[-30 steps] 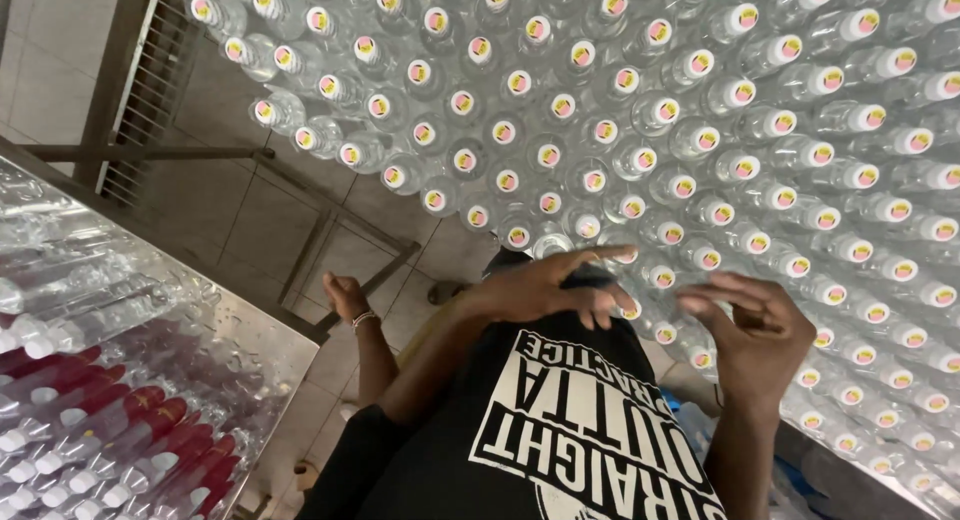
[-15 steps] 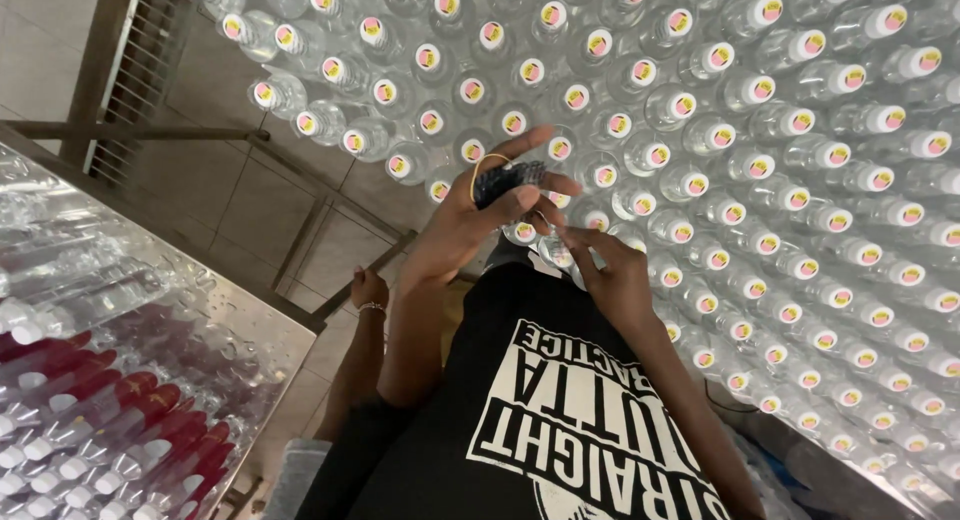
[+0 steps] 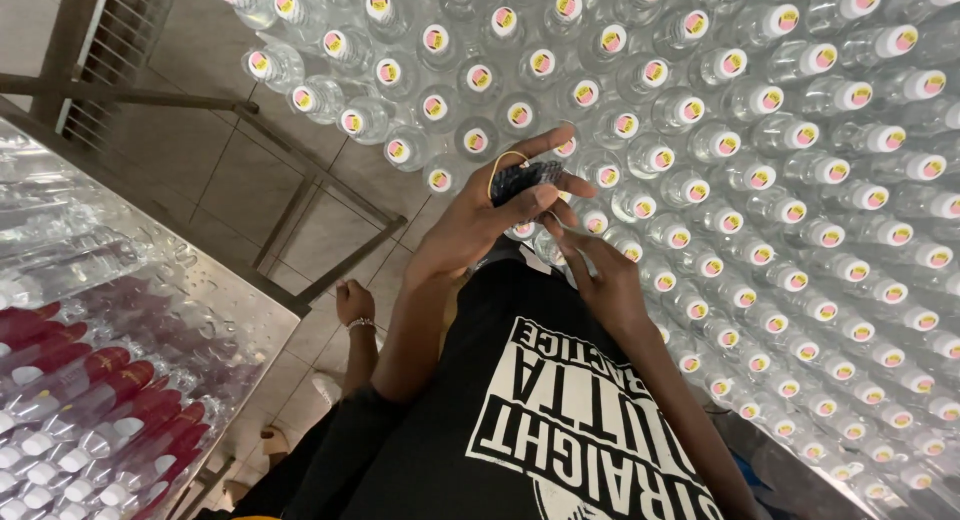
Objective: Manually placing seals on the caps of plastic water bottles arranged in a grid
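Head view. The left hand (image 3: 480, 225) is raised near centre frame, its fingers clamped on a small dark block (image 3: 522, 180) that has a yellow rubber band (image 3: 497, 168) looped at its 9 o'clock side. The block sits just above the near edge of a dense field of clear capped bottles (image 3: 760, 130), which fills the frame from 12 to 4 o'clock.

The right hand (image 3: 600, 275) lies at 5 o'clock of the block, fingers together and extended, tips touching or just beside the block's underside; whether they grip it cannot be told.

The bottles stand cap to cap, with no gap between rows. Open tiled floor (image 3: 220, 180) lies at 9 to 10 o'clock of the hands, crossed by a metal frame rail (image 3: 330, 195).

At 8 o'clock a wrapped pack of red-capped bottles (image 3: 90, 380) runs to a straight edge. Between it and the person's dark shirt (image 3: 560, 420), another person's hand (image 3: 352, 302) with a bracelet hangs in the narrow floor strip.
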